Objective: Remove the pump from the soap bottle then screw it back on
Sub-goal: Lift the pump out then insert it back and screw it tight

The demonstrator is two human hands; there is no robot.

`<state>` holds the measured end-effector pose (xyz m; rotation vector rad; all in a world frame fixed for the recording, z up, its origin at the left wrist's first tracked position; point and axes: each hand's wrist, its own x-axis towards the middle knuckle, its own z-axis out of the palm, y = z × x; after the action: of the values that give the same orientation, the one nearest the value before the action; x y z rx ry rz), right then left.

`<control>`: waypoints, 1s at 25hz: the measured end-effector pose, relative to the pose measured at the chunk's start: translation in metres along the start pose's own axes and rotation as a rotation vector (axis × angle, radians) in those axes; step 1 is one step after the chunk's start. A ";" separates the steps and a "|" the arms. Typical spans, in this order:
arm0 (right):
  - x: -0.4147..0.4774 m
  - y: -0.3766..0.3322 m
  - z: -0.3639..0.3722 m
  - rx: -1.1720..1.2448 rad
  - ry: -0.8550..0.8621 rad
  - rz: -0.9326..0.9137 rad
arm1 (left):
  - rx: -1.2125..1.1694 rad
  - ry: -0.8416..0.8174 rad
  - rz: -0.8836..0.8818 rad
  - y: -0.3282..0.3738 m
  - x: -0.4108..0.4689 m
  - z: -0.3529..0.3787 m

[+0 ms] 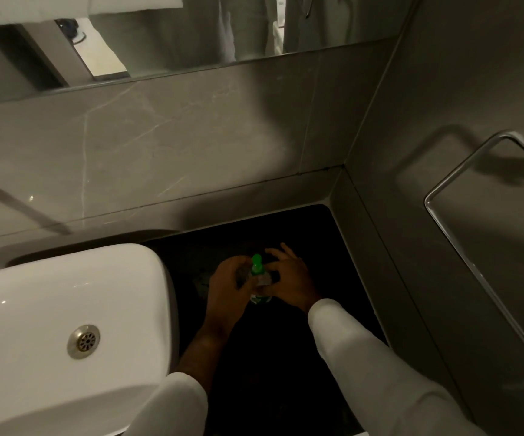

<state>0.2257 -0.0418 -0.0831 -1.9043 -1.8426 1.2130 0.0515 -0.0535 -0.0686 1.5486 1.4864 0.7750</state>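
The soap bottle (260,289) stands on the dark table (285,357), right of the white sink (65,309). The left hand (227,286) grips its body; the right hand (289,280) pinches near the green pump (256,265).

one head-worn wide-angle view looks steeply down and forward from above a dark counter (285,357) in a wall corner. the white basin (65,309) fills the lower left, the mirror (191,36) edge runs along the top, a metal rail (462,234) curves at right. both sleeved forearms enter from the bottom edge, meeting near centre, fairly far below the lens.
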 end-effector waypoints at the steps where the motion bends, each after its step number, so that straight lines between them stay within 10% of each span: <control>1: 0.000 0.001 0.000 0.016 -0.005 0.007 | -0.034 -0.030 -0.010 -0.003 0.000 0.000; 12: -0.002 0.002 -0.001 -0.011 0.008 -0.015 | -0.297 -0.181 -0.113 0.002 0.002 0.003; 19: -0.002 0.004 -0.002 0.002 0.024 -0.014 | 0.012 0.116 0.016 0.002 -0.003 0.008; 25: -0.002 0.007 -0.005 0.002 0.009 -0.028 | -0.090 -0.156 0.022 -0.004 0.007 -0.005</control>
<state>0.2345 -0.0436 -0.0842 -1.8740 -1.8567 1.1951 0.0458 -0.0462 -0.0704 1.5239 1.3060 0.7069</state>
